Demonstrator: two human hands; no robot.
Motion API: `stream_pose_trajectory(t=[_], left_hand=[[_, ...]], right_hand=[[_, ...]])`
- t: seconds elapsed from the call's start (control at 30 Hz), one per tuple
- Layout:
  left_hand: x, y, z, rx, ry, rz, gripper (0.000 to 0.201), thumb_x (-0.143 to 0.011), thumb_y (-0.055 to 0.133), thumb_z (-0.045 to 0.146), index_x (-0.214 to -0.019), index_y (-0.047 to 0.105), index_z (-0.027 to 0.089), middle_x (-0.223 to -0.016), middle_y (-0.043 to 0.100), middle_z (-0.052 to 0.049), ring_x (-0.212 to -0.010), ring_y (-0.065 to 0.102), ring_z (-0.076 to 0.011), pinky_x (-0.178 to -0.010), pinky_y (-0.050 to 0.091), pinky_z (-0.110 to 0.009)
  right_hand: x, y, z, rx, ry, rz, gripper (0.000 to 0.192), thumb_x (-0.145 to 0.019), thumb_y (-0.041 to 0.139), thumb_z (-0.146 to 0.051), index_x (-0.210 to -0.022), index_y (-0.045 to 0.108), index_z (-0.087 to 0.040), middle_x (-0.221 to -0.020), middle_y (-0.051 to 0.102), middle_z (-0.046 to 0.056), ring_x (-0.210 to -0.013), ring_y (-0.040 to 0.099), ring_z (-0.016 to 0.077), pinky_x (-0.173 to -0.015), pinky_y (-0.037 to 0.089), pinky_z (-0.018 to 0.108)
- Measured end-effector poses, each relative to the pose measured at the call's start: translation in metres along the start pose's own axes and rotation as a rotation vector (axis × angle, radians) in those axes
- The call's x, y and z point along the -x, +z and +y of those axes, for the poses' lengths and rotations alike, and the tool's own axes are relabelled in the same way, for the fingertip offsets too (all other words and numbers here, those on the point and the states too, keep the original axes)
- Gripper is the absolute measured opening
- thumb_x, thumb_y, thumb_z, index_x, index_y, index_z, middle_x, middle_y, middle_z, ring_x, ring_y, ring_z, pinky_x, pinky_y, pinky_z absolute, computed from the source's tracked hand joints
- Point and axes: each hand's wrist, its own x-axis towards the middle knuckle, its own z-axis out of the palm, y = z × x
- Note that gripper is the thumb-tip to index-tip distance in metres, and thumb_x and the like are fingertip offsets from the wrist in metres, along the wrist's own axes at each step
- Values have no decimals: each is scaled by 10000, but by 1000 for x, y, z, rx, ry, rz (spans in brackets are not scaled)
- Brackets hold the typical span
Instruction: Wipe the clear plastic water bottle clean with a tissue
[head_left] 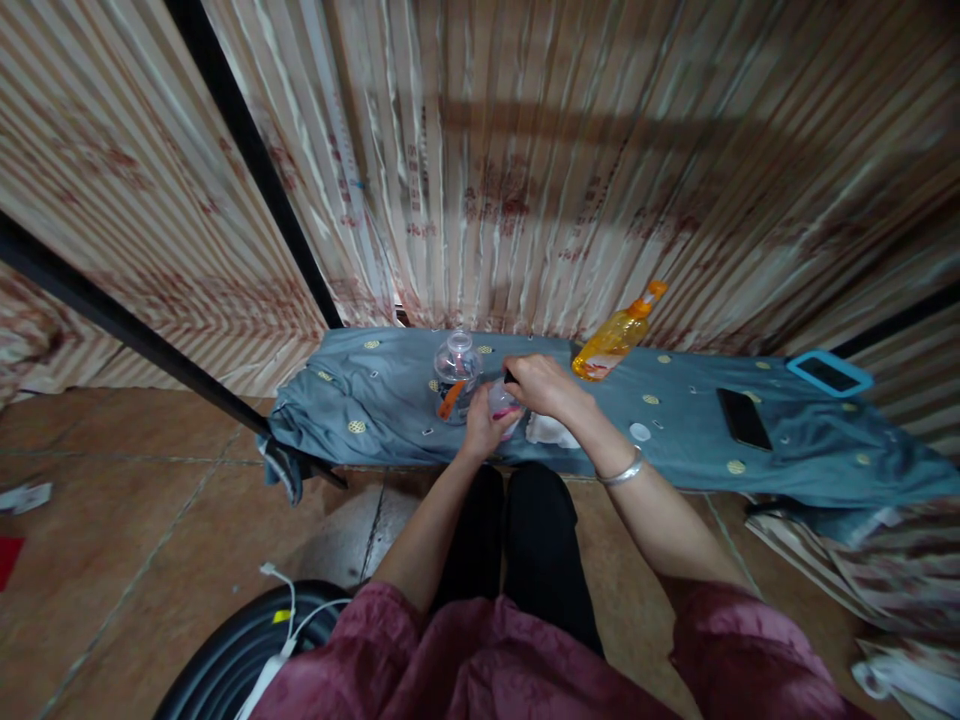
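the left hand (pixel 480 428) holds a small clear cup (pixel 501 403) over the bench (pixel 390 395). the right hand (pixel 541 385) fingers pinch something dark at its top. work looks half done; jar (pixel 457 372) waits nearby.

Seen from above: the left hand (pixel 480 428) cups a small clear container (pixel 502 405); the right hand (pixel 541 385) grips something dark at its top. A clear jar (pixel 456 375), orange bottle (pixel 616 340) and black phone (pixel 742 418) lie on blue-grey cloth (pixel 375 390).

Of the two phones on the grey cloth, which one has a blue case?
The blue-cased phone at the far right end, near the curtain. The other, the black phone, lies bare and closer to the hands.
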Motion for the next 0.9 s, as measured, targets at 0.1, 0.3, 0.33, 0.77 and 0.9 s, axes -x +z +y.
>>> stream_pose_trajectory(t=[0.1, 0.3, 0.33, 0.77, 0.9], left_hand=[[0, 0, -2, 2, 11, -4, 673, -687, 974, 365, -1234, 633, 170, -1191, 690, -124, -1211, 669, -363, -1130, 514, -538], [0, 2, -4, 5, 26, -3, 634, -696, 971, 374, -1207, 644, 191, -1158, 703, -103, -1161, 678, -330, -1097, 531, -508], [0, 2, -4, 2, 28, 0, 617, -701, 967, 375, -1197, 645, 199, -1154, 704, -99, -1158, 678, -327, -1097, 532, -511], [-1, 1, -5, -11, 21, 7, 680, -682, 978, 376, -1235, 628, 193, -1191, 704, -109, -1184, 683, -340, -1108, 531, -512], [-1, 2, -6, -6, 54, 15, 644, -700, 960, 360, -1227, 630, 191, -1176, 710, -105, -1160, 688, -324, -1090, 540, -485]], right_hand=[[1, -6, 2, 4, -54, -31, 336, -1035, 736, -399, -1307, 694, -206, -1334, 705, 92, -1157, 716, 262, -987, 608, 485], [4, -14, -3, 25, -67, -30, 385, -1037, 732, -405, -1358, 671, -201, -1360, 694, 99, -1178, 711, 273, -996, 605, 502], [4, -15, -5, 36, -47, -23, 397, -1041, 725, -416, -1369, 665, -202, -1363, 693, 102, -1176, 712, 274, -996, 605, 505], [-1, -21, -10, 85, -96, -82, 362, -1030, 742, -405, -1314, 690, -187, -1336, 703, 103, -1156, 717, 267, -987, 607, 492], [5, -21, -9, 26, -93, -7, 349, -1030, 744, -396, -1302, 695, -183, -1327, 708, 101, -1167, 715, 270, -1002, 601, 501]])
